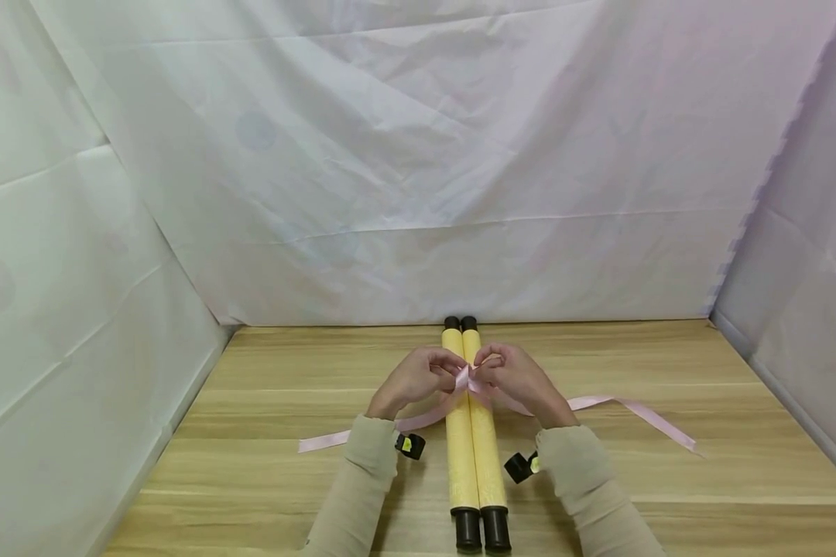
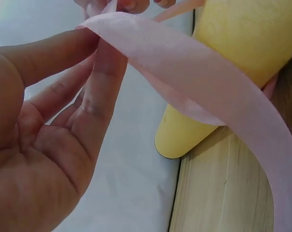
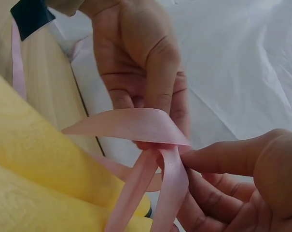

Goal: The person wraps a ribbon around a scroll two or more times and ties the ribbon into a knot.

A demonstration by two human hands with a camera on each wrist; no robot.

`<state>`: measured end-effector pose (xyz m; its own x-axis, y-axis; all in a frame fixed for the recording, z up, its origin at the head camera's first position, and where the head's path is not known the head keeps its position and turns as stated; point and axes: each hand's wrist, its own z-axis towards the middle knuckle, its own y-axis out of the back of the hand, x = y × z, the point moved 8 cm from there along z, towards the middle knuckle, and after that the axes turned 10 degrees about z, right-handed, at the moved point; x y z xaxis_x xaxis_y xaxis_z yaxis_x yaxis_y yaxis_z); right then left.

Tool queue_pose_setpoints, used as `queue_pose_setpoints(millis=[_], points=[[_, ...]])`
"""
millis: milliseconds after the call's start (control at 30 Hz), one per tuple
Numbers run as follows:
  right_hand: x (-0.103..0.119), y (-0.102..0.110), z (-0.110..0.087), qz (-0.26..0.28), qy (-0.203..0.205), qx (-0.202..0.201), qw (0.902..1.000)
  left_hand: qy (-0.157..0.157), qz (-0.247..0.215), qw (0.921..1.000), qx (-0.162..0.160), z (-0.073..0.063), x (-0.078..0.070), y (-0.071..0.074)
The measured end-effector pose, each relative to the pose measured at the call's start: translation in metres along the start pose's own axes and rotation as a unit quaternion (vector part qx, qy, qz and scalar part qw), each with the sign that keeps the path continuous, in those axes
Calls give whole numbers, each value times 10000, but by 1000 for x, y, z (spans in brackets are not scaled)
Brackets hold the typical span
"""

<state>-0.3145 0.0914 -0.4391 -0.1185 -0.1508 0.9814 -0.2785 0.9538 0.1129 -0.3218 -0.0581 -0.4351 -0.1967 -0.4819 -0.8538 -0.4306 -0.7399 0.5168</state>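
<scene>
Two yellow scrolls (image 1: 463,441) with black end caps lie side by side on the table, running away from me. A pink ribbon (image 1: 463,379) crosses over them, and its ends trail out to the left and right. My left hand (image 1: 421,377) pinches the ribbon between thumb and fingers just above the scrolls. Close beside it, my right hand (image 1: 518,379) pinches the ribbon too. In the right wrist view the ribbon (image 3: 136,126) loops and crosses itself where the fingertips of both hands meet. The left wrist view shows a wide ribbon strip (image 2: 194,72) curving down from the left fingertips.
A wood-grain table (image 1: 286,495) spreads beneath everything. White cloth hangs behind it as a back wall (image 1: 418,155) and on both sides. Black wrist-worn devices (image 1: 411,445) sit at both cuffs, close to the scrolls.
</scene>
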Motion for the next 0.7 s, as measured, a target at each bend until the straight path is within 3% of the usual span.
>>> queue_pose_setpoints(millis=[233, 333, 433, 567, 700], points=[[-11, -4, 4, 157, -205, 10, 9997, -116, 161, 9998, -97, 1, -1, 1], [-14, -6, 6, -167, -76, 16, 9998, -149, 85, 9998, -26, 1, -2, 0], [-12, -5, 7, -818, 175, -70, 9965, -235, 79, 9997, 44, 3, -3, -2], [-10, -3, 8, -1293, 349, -196, 9908, -553, 487, 9973, -35, 6, -5, -5], [-13, -3, 9, -1092, 266, -185, 9935, -868, 999, 9907, -329, 7, -5, -7]])
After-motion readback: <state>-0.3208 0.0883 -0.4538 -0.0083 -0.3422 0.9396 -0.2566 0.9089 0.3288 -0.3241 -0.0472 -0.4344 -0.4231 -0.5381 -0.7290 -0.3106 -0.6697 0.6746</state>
